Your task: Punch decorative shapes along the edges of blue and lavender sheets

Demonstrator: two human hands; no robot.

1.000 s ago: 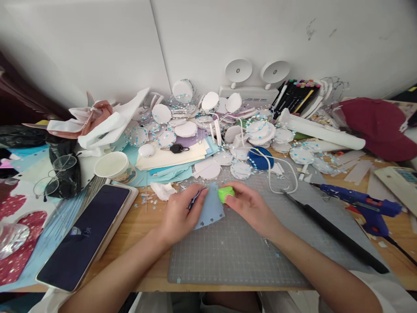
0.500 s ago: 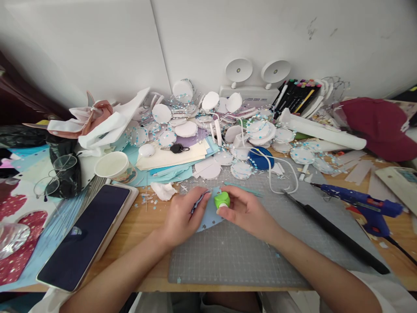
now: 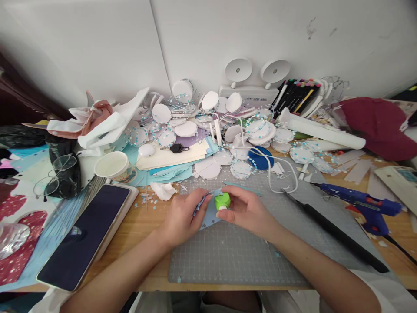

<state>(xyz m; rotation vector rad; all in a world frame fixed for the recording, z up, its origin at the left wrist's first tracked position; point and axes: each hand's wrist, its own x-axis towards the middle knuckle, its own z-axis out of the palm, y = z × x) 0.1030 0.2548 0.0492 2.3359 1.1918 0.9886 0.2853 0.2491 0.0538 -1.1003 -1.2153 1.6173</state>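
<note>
My left hand [image 3: 182,215] pinches a piece of light blue paper [image 3: 209,215] with small holes punched along its edge, holding it just above the grey cutting mat [image 3: 234,252]. My right hand [image 3: 246,209] grips a small green paper punch [image 3: 222,201] set on the paper's right edge, thumb below and fingers on top. Both hands sit close together at the mat's far left part.
A phone [image 3: 86,237] lies at the left on the wooden table. A blue glue gun [image 3: 361,204] and a long black tool [image 3: 339,237] lie at the right. White paper discs [image 3: 208,169], blue card, a paper cup [image 3: 112,166], markers [image 3: 298,95] and a maroon cap [image 3: 378,124] crowd the back.
The punch has shifted left along the paper's edge and turned upright in my right hand. The paper has slid a little under my left hand, showing less of it.
</note>
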